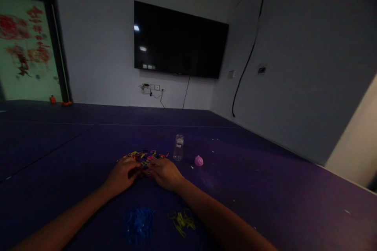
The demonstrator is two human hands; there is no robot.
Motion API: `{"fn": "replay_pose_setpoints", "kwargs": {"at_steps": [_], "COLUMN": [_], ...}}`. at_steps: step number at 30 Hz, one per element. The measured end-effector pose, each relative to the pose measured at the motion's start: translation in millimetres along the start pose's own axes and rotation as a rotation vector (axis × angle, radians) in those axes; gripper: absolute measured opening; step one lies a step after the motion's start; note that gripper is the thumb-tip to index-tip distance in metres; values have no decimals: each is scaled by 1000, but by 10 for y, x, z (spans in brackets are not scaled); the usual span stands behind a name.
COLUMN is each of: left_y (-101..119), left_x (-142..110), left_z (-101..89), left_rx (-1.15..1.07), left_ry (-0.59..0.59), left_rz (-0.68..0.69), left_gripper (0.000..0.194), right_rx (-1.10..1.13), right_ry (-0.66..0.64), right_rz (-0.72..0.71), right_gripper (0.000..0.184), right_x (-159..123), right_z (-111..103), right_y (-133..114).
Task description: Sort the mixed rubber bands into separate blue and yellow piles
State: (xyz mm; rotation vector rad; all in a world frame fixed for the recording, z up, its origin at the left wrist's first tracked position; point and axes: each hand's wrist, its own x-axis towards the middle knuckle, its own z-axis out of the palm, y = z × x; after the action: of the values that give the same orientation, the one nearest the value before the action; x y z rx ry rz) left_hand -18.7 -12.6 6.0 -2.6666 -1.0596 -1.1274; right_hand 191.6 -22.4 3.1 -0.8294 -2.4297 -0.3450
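Observation:
A loose heap of multicoloured rubber bands point(144, 163), in yellow, pink, red and dark shades, lies on the purple surface. My left hand point(123, 173) rests at the heap's left side, thumb and fingers apart and fingertips among the bands. From the right, my right hand point(166, 172) reaches in with its fingers drawn together on rubber bands; its fingertips are partly lost among them. Closer to me, between my forearms, are a pile of blue rubber bands point(139, 224) and a smaller group of yellow rubber bands point(183, 221).
A clear plastic bottle point(178, 148) stands just beyond my right hand, with a small pink object point(198, 160) to its right. White scraps dot the purple surface point(265, 196). A television point(179, 41) hangs on the far wall, and a black cable point(249, 57) dangles at the right.

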Motion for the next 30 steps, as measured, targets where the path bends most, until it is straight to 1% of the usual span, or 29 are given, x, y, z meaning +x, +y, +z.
{"fn": "replay_pose_setpoints", "kwargs": {"at_steps": [2, 8, 14, 18, 20, 25, 30], "left_y": [1, -74, -80, -69, -74, -57, -14], "left_x": [-1, -14, -14, -8, -13, -28, -16], "left_z": [6, 43, 50, 50, 60, 68, 31], "left_rx": [-15, -38, 1, 3, -17, -75, -104], "left_ry": [-36, -49, -57, -65, -50, 35, 29], "left_rz": [33, 29, 25, 57, 62, 39, 72], "left_gripper": [11, 13, 15, 16, 19, 25, 26], "right_rx": [-7, -18, 4, 6, 15, 15, 16], "right_ry": [15, 21, -51, -64, -63, -91, -88], "right_rz": [4, -6, -54, -22, -4, 25, 43], "right_gripper": [16, 21, 26, 27, 28, 24, 23], "right_x": [1, 7, 7, 10, 11, 12, 7], "right_z": [40, 75, 65, 75, 81, 91, 96], "right_y": [27, 55, 53, 72, 83, 105, 117]}}
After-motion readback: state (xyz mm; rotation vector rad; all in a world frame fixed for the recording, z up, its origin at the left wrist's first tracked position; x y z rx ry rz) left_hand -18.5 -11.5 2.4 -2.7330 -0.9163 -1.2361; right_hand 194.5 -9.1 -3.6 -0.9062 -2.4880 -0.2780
